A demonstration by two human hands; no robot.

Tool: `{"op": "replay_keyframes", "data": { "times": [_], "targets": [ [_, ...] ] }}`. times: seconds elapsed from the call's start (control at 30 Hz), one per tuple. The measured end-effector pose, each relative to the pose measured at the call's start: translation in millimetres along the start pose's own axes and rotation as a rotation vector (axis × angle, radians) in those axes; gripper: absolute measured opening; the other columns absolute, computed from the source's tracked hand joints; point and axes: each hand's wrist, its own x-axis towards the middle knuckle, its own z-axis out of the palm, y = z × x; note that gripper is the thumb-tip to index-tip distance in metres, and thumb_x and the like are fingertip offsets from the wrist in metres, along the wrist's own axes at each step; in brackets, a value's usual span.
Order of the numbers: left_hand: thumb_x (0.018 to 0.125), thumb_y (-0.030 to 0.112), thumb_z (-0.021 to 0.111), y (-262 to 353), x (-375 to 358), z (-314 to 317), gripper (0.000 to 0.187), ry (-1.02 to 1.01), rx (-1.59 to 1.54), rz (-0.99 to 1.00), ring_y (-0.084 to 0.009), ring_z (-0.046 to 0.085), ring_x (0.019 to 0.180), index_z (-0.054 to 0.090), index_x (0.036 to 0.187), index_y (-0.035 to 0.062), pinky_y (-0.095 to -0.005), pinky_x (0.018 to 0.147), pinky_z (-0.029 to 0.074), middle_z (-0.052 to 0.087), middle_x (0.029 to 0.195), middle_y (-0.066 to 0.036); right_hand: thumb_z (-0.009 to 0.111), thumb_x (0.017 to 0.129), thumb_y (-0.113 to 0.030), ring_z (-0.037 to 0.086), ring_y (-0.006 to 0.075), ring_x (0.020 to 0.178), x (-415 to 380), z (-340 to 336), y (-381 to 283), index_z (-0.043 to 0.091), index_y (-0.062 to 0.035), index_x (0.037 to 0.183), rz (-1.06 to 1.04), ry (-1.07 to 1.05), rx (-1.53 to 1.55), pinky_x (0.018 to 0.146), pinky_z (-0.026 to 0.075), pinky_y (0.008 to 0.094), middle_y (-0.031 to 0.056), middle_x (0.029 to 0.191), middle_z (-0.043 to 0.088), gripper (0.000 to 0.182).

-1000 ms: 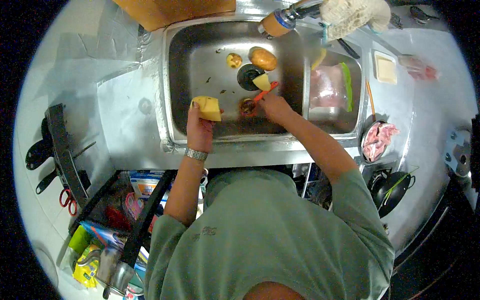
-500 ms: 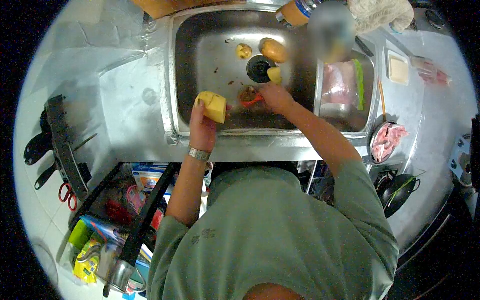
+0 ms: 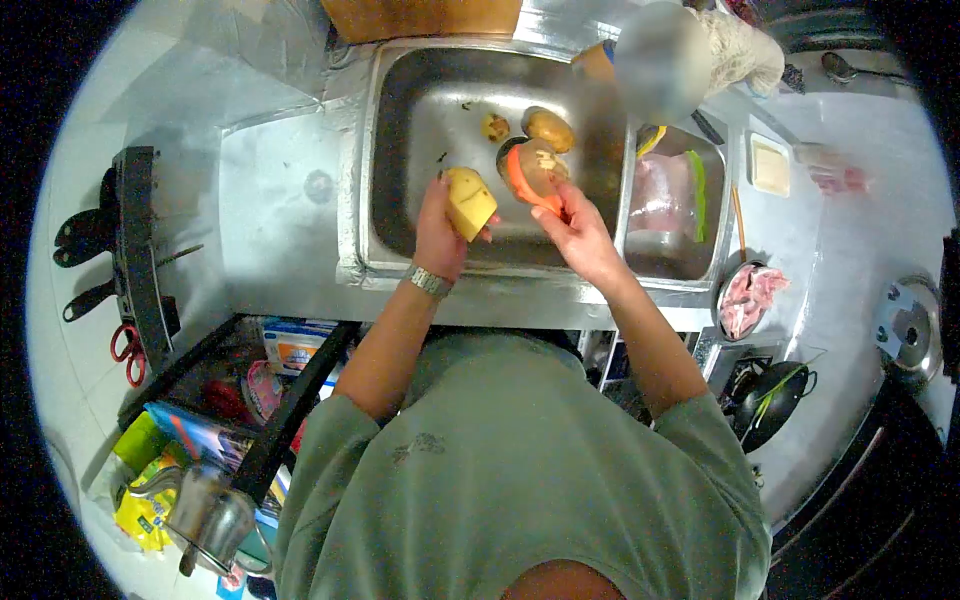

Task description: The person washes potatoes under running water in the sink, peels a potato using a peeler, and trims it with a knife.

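Note:
My left hand (image 3: 440,230) is closed around a peeled yellow potato (image 3: 468,203) with a flat cut face, over the near left part of the sink. In my right hand (image 3: 580,228) is a round, orange-rimmed sink strainer (image 3: 530,175), pinched by its near edge and tilted. Brownish matter and pale bits show in it; its mesh is not clear. Beyond the strainer, an unpeeled potato (image 3: 549,129) and a small, partly brown potato piece (image 3: 495,126) lie on the sink floor. The strainer covers most of the dark drain (image 3: 507,150).
The steel sink (image 3: 400,100) has a smaller basin on the right, holding a bag of pale pink meat (image 3: 663,190). A bowl of raw meat (image 3: 750,298) stands on the counter, near a white block (image 3: 769,165). Knives (image 3: 85,230) and red scissors (image 3: 128,352) hang at left.
My right hand has lifted the orange-rimmed strainer off the sink floor and brought it up over the drain. The left hand still holds the potato, now tilted differently. The camera view has shifted.

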Motion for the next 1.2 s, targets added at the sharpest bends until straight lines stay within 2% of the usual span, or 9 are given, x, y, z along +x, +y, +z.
{"op": "replay_keyframes", "data": {
  "times": [0.27, 0.33, 0.53, 0.67, 0.73, 0.83, 0.9, 1.03, 1.2],
  "targets": [
    [0.094, 0.048, 0.042, -2.4, 4.5, 14.1, 0.042, 0.028, -0.052, -0.087, -0.0165, 0.057, 0.047, 0.055, 0.097, 0.0090, -0.0266, 0.036, 0.040, 0.061, 0.069, -0.006, 0.057, 0.094, -0.032, 0.060, 0.0183, 0.084, -18.1, -3.4, -53.8, 0.052, -0.0033, 0.123, 0.118, -0.167, -0.117, 0.075, 0.049, 0.0332, 0.0111, 0.093, 0.063, 0.042],
    [0.094, 0.048, 0.042, -4.3, 4.2, 15.5, 0.042, 0.071, -0.035, -0.070, -0.0159, 0.056, 0.045, 0.055, 0.095, 0.0086, -0.0261, 0.036, 0.039, 0.060, 0.068, -0.005, 0.058, 0.094, -0.034, 0.053, 0.0192, 0.064, -17.3, 1.6, -49.9, 0.054, -0.0008, 0.107, -0.070, -0.077, -0.292, 0.059, 0.044, 0.0339, 0.0106, 0.073, 0.055, 0.036],
    [0.094, 0.048, 0.043, -2.7, 1.1, 15.3, 0.041, 0.040, -0.036, -0.081, -0.0157, 0.055, 0.043, 0.055, 0.091, 0.0086, -0.0249, 0.033, 0.037, 0.060, 0.067, -0.005, 0.056, 0.094, -0.037, 0.062, 0.0329, 0.081, -9.8, 3.5, -38.6, 0.053, -0.0001, 0.114, -0.069, -0.055, -0.598, 0.072, 0.048, 0.0386, 0.0208, 0.088, 0.063, 0.041],
    [0.093, 0.053, 0.043, -2.5, -2.8, 10.4, 0.042, -0.024, -0.039, -0.166, -0.0153, 0.057, 0.050, 0.056, 0.094, 0.0121, -0.0270, 0.037, 0.041, 0.061, 0.071, -0.003, 0.054, 0.095, -0.036, 0.062, 0.0305, 0.084, 15.6, -4.8, -20.3, 0.052, -0.0018, 0.120, 0.030, 0.111, -0.435, 0.075, 0.048, 0.0369, 0.0204, 0.091, 0.064, 0.042],
    [0.092, 0.057, 0.044, -2.5, -0.9, 1.7, 0.043, -0.078, -0.053, -0.201, -0.0146, 0.059, 0.057, 0.058, 0.095, 0.0160, -0.0282, 0.042, 0.045, 0.063, 0.075, 0.000, 0.056, 0.093, -0.038, 0.063, 0.0435, 0.083, 12.6, -8.5, -24.0, 0.057, -0.0007, 0.107, -0.043, 0.183, -0.373, 0.069, 0.049, 0.0462, 0.0257, 0.087, 0.064, 0.040],
    [0.090, 0.059, 0.045, -4.1, 6.9, -6.3, 0.047, -0.289, -0.099, -0.185, -0.0168, 0.062, 0.061, 0.057, 0.098, 0.0147, -0.0275, 0.044, 0.045, 0.064, 0.079, -0.002, 0.055, 0.094, -0.037, 0.063, 0.0316, 0.078, 3.7, -12.4, -27.5, 0.056, -0.0013, 0.112, 0.016, 0.129, -0.280, 0.070, 0.049, 0.0400, 0.0205, 0.084, 0.063, 0.040],
    [0.090, 0.039, 0.059, -2.2, 5.2, -8.3, 0.041, -0.337, -0.024, -0.205, -0.0173, 0.062, 0.070, 0.048, 0.112, 0.0058, -0.0288, 0.054, 0.049, 0.060, 0.086, -0.007, 0.055, 0.095, -0.035, 0.054, 0.0173, 0.073, 1.8, -13.5, -21.0, 0.056, -0.0026, 0.117, 0.164, 0.073, -0.143, 0.067, 0.046, 0.0324, 0.0101, 0.081, 0.060, 0.040],
    [0.075, 0.011, 0.078, 3.1, -3.0, 5.9, 0.055, -0.228, 0.481, 0.146, -0.0155, 0.058, 0.095, 0.042, 0.117, 0.0033, -0.0305, 0.084, 0.050, 0.058, 0.102, -0.008, 0.054, 0.096, -0.034, 0.051, 0.0144, 0.071, -13.2, -17.3, -16.7, 0.055, -0.0031, 0.120, 0.209, 0.054, 0.023, 0.066, 0.045, 0.0291, 0.0039, 0.081, 0.057, 0.039],
    [0.073, 0.013, 0.080, -4.0, -4.2, 2.5, 0.057, -0.174, 0.687, 0.375, -0.0168, 0.059, 0.094, 0.043, 0.116, 0.0034, -0.0315, 0.082, 0.050, 0.058, 0.102, -0.008, 0.055, 0.096, -0.034, 0.054, 0.0155, 0.072, -22.5, -19.9, -20.7, 0.055, -0.0031, 0.120, 0.171, 0.040, -0.030, 0.066, 0.046, 0.0295, 0.0051, 0.080, 0.058, 0.040]
  ]
}}
